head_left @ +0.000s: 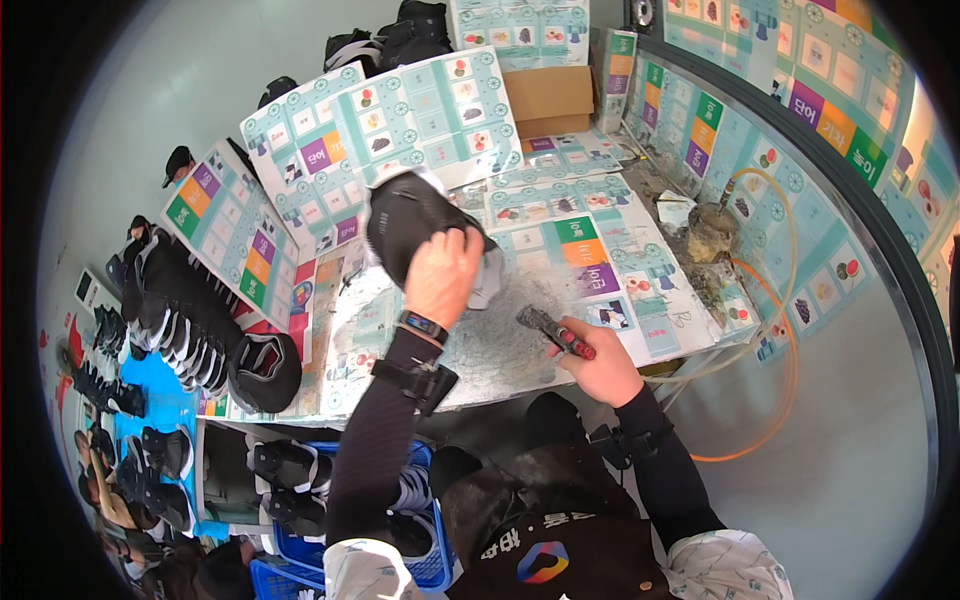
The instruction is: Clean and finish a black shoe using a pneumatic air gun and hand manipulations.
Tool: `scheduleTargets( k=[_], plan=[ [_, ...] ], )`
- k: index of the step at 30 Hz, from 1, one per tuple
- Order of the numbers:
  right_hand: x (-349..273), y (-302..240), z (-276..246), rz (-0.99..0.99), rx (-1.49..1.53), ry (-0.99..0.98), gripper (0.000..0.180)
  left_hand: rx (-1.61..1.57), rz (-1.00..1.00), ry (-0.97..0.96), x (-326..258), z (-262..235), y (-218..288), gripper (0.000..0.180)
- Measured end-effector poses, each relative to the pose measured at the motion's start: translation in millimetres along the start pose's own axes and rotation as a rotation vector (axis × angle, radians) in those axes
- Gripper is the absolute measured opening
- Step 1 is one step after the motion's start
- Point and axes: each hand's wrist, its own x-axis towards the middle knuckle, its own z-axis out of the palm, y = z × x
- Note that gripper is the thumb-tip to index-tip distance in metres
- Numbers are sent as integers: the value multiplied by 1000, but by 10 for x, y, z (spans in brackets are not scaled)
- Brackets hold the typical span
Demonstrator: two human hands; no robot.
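Over the middle of the worktable (470, 375), my left hand (445, 270) grips a black shoe (395, 225) with a light grey part showing beside the fingers. The fingers curl over its side, and part of the shoe is hidden behind them. To the right and nearer the table's front edge, my right hand (605, 365) is closed around a small brush (548, 328) with a dark, clotted head and a red handle. Its head points up and left toward the shoe, clear of it.
Printed boards (420, 120) stand as screens at the back and left. A grimy pot (712, 235) with hoses sits at the right. A row of black shoes (265, 370) lines the left side, and blue baskets (432, 530) with shoes stand below. A cardboard box (548, 98) is behind.
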Motion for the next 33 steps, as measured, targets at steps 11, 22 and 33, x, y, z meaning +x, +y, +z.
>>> scheduleTargets(
  k=[11,22,33],
  plan=[
    [317,88,150,46,-270,85,32,-648,-373,-62,-215,90,202,23],
    [343,206,283,36,-140,54,28,-746,-485,-100,-603,-222,224,26],
    [276,126,394,38,-192,43,26,-822,-599,-141,-857,-305,221,28]
  ],
)
